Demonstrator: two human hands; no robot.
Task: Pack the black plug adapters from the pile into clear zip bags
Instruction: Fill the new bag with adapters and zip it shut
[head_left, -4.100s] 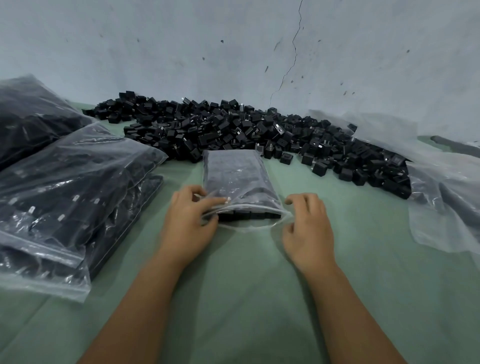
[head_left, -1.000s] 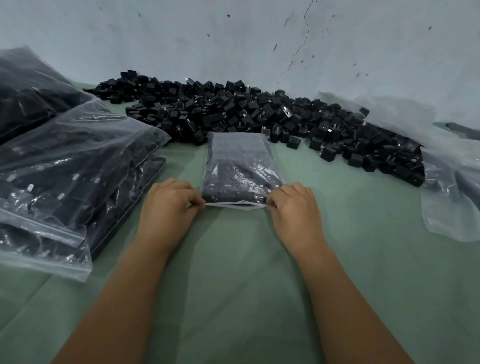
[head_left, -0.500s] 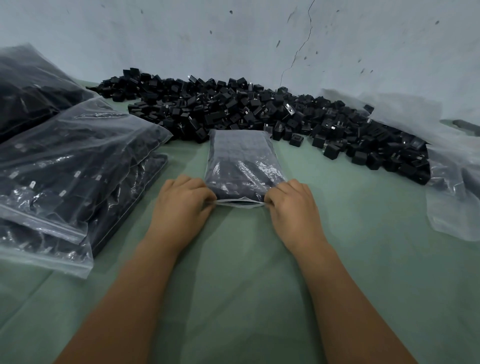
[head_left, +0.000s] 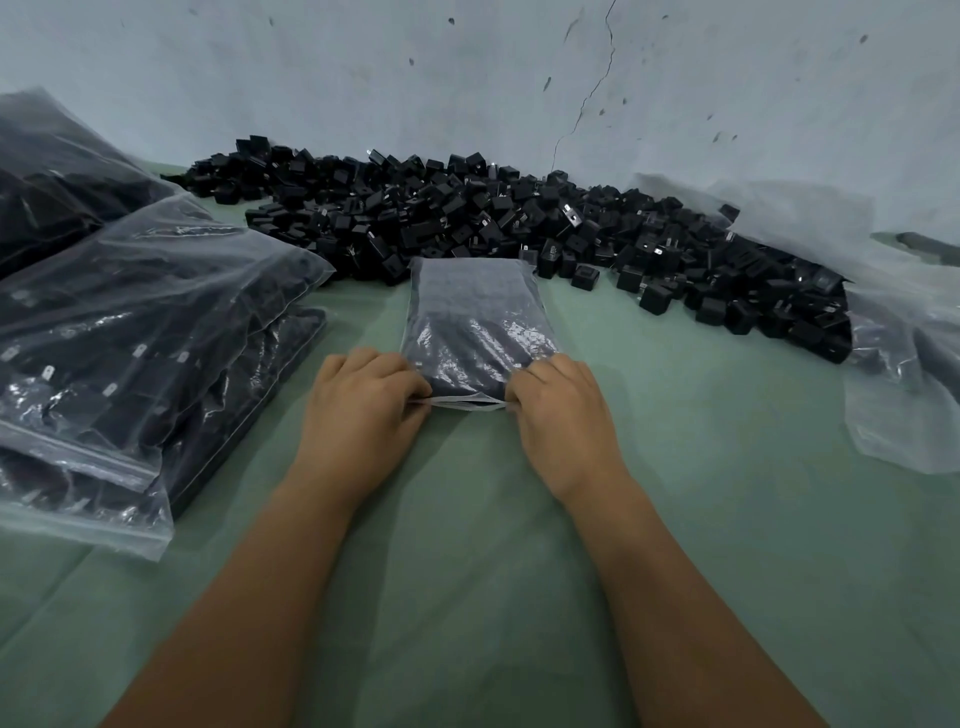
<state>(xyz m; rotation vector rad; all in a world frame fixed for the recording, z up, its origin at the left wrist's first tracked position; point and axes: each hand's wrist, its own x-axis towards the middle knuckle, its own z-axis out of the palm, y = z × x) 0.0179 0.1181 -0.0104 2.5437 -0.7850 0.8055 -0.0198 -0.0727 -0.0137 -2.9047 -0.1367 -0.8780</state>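
I see a pale blue-grey painted wall (head_left: 467, 78) at the far side, with a thin crack and dark spots. A soft green cloth (head_left: 727, 519) covers the table.

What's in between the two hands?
In the head view, the near zip edge of the small filled zip bag runs between the left hand and the right hand, which pinch its two ends.

Black plug adapters (head_left: 519, 228) are being shown in a pile. A clear bag (head_left: 475, 322) is being made dark by the black ones inside it. A green cloth (head_left: 727, 519) is being seen underneath, and a pale blue-grey wall (head_left: 363, 78) behind.
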